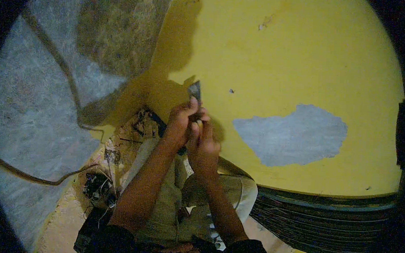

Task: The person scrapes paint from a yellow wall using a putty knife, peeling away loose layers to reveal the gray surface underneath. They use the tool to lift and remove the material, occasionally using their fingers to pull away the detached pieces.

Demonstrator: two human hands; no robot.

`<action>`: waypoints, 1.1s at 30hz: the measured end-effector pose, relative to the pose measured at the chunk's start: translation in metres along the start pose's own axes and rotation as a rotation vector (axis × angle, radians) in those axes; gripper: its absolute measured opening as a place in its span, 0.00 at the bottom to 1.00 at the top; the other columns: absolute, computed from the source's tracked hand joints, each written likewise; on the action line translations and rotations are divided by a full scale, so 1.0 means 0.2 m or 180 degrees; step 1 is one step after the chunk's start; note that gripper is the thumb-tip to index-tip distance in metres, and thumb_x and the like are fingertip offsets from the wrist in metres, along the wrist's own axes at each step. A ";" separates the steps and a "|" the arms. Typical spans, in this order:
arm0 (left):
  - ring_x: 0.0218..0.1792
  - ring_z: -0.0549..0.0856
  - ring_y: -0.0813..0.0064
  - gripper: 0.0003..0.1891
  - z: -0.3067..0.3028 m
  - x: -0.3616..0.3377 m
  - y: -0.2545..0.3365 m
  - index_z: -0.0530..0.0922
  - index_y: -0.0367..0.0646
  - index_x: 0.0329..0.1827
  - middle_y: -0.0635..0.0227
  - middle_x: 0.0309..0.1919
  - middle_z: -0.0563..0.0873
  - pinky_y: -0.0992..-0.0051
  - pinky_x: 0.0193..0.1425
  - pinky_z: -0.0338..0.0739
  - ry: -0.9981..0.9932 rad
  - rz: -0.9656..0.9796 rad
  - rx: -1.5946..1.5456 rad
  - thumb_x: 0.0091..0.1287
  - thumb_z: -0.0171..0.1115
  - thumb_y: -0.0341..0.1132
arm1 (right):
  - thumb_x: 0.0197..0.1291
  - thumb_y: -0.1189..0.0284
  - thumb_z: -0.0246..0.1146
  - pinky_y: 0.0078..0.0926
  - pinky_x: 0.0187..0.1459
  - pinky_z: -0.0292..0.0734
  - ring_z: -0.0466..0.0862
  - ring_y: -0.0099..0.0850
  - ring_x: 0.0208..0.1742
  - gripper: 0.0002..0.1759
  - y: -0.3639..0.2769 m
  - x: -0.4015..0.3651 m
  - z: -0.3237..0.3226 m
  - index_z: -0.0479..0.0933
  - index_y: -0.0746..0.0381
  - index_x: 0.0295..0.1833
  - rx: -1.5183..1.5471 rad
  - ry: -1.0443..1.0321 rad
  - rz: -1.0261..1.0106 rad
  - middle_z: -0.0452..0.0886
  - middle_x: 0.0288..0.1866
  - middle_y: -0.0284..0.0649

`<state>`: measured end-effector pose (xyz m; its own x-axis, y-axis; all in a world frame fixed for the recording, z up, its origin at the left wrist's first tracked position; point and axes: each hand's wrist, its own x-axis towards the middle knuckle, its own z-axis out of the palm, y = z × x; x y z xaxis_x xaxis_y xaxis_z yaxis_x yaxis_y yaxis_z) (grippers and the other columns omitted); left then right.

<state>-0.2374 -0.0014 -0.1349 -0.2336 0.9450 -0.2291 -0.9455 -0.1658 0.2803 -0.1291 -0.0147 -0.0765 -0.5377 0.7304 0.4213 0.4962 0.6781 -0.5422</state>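
A small, flat, dark grey piece with a slanted tip [195, 88] sticks up from between my two hands, its lower part covered by the fingers. My left hand [181, 121] is closed on it, thumb pressed along its face. Close against the left, my right hand [205, 146] has its fingers curled in at the lower end of the piece, where a small yellowish spot shows between the fingertips. Both hands are in front of my knees, over the near left edge of a yellow surface [280, 62].
An irregular grey patch [296, 136] marks the yellow surface at right. Stacked dark-edged sheets [319, 217] show beneath its near edge. At left, a brown cable [53, 50] crosses the grey floor [29, 107]. A dark bundle with loose wires [97, 187] is beside my leg.
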 end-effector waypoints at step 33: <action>0.38 0.87 0.66 0.22 0.29 -0.08 -0.59 0.75 0.36 0.41 0.59 0.36 0.84 0.67 0.49 0.80 -0.0682 -0.0762 0.0795 0.71 0.53 0.51 | 0.69 0.67 0.54 0.46 0.33 0.76 0.82 0.54 0.31 0.15 0.19 -0.28 -0.60 0.75 0.70 0.46 -0.0947 0.0075 0.0609 0.80 0.29 0.58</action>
<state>-0.1086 0.0204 -0.1099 0.0640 0.9903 -0.1234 -0.8770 0.1148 0.4665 0.0018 -0.0203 -0.0344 -0.4016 0.8459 0.3510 0.7652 0.5205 -0.3788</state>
